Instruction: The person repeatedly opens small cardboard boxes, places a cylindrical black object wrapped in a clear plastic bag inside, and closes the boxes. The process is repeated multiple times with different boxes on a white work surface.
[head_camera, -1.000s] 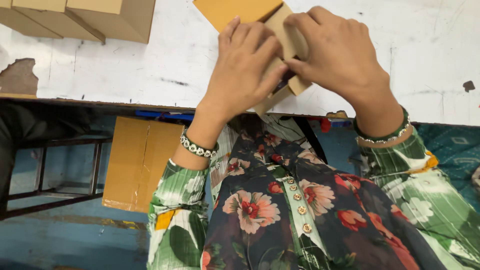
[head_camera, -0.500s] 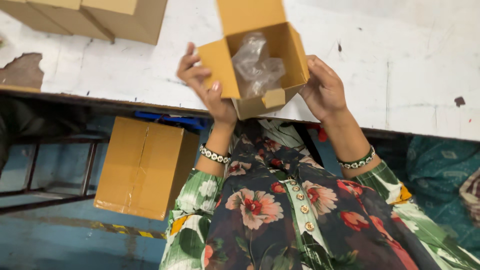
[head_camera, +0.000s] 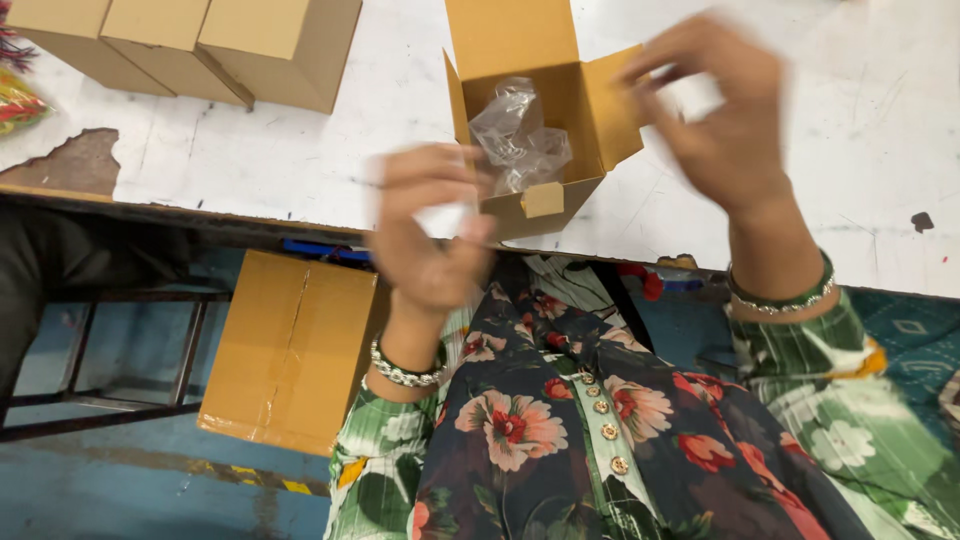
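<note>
An open small cardboard box (head_camera: 570, 110) stands at the near edge of the white table (head_camera: 300, 160), flaps up, with a crumpled clear plastic bag (head_camera: 515, 145) inside. My left hand (head_camera: 430, 235) hovers just left of the box's front corner. Its fingers are loosely curled and blurred, and I see nothing solid in them. My right hand (head_camera: 715, 115) is raised to the right of the box near its side flap. Its fingers are apart and blurred, and it is not touching the box.
Three closed cardboard boxes (head_camera: 200, 45) stand in a row at the table's far left. A larger flat carton (head_camera: 290, 350) leans under the table by my left knee. A dark metal frame (head_camera: 90, 390) stands on the blue floor at left. Paint is chipped at the table's left edge.
Both hands have let go of the box, which they held at its sides half a second ago. The left hand dropped toward me and the right hand lifted away to the right.
</note>
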